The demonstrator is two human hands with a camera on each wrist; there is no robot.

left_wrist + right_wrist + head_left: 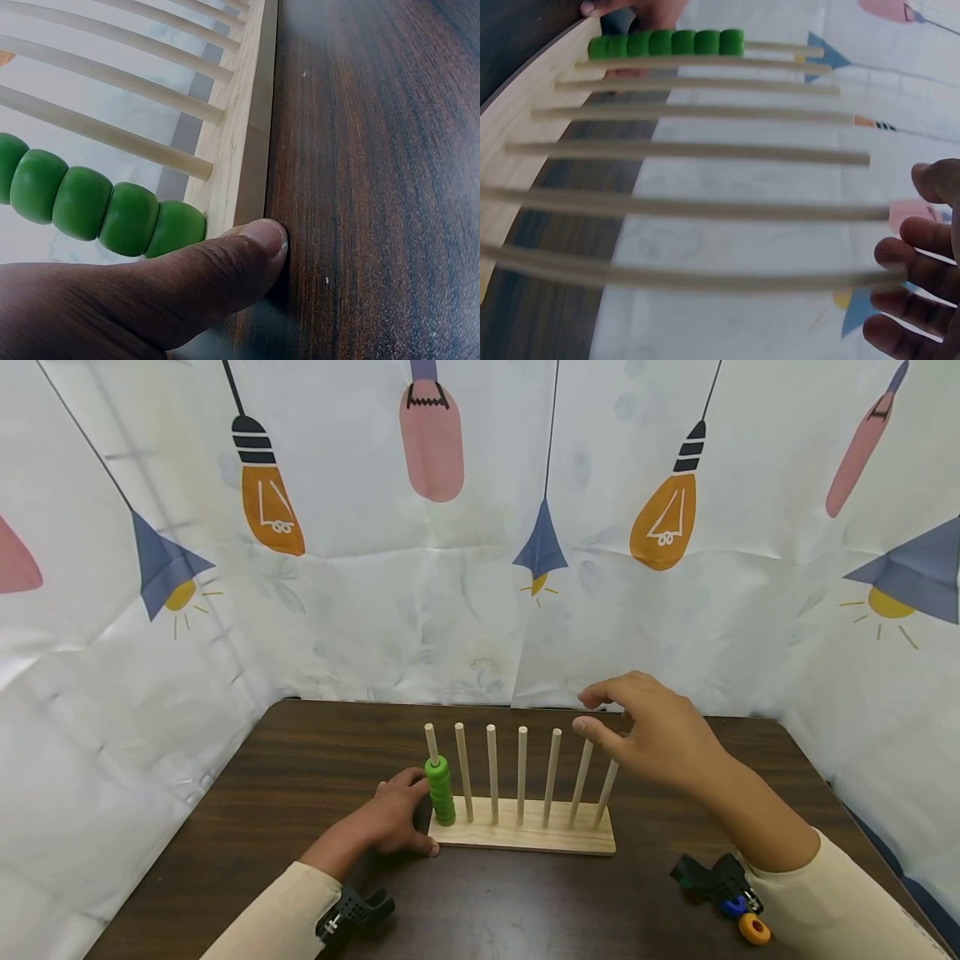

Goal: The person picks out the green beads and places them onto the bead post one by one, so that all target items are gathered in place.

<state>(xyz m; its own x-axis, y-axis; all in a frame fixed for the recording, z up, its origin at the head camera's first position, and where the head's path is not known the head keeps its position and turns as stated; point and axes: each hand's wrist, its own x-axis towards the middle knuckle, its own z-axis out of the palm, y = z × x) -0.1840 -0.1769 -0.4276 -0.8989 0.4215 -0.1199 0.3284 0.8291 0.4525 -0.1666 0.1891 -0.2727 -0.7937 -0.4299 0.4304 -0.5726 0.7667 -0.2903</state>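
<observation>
A pale wooden peg rack (522, 835) stands on the table, with several upright pegs (522, 768) in a row. Several green beads (440, 791) are stacked on its leftmost peg, whose tip shows above them. My left hand (399, 814) grips the left end of the base. In the left wrist view its thumb (244, 251) presses the front edge beside the lowest bead. My right hand (660, 731) is raised by the tops of the rightmost pegs, thumb and fingers apart. The right wrist view shows nothing held in its loosely bent fingers (911, 304).
An orange bead (753, 929) and a blue bead (733, 907) lie on the dark wood table (570, 910) by my right wrist, partly hidden by the black wrist mount (716, 878). A white printed cloth (375, 610) hangs behind and along the sides.
</observation>
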